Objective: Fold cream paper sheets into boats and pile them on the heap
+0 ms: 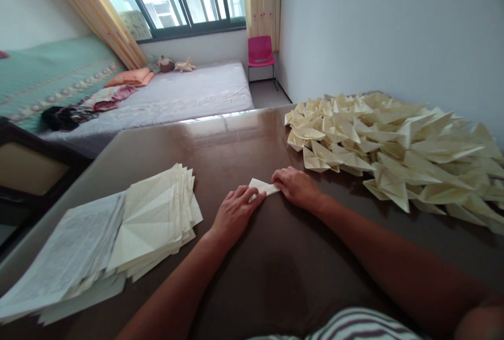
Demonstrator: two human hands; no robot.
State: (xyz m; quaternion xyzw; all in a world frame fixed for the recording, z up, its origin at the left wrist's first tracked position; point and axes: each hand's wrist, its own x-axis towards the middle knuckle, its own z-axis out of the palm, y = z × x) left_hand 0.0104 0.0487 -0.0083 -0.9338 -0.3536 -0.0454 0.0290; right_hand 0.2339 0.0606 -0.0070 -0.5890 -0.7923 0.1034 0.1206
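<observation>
A small folded piece of cream paper (263,186) lies on the brown table (236,145), between my two hands. My left hand (237,207) presses its fingers on the paper's left end. At the right end, my right hand (294,185) pinches the tip with curled fingers. Left of my hands sits a stack of creased cream paper sheets (153,214), its top sheet marked with fold lines that fan out from one side. A large heap of folded paper boats (378,140) covers the table's right side.
Grey printed sheets (74,250) lie beside the cream stack at the far left. Behind the table is a bed (205,88) with pillows and plush toys. A pink chair (260,52) stands by the window, and a white wall (386,30) borders the right.
</observation>
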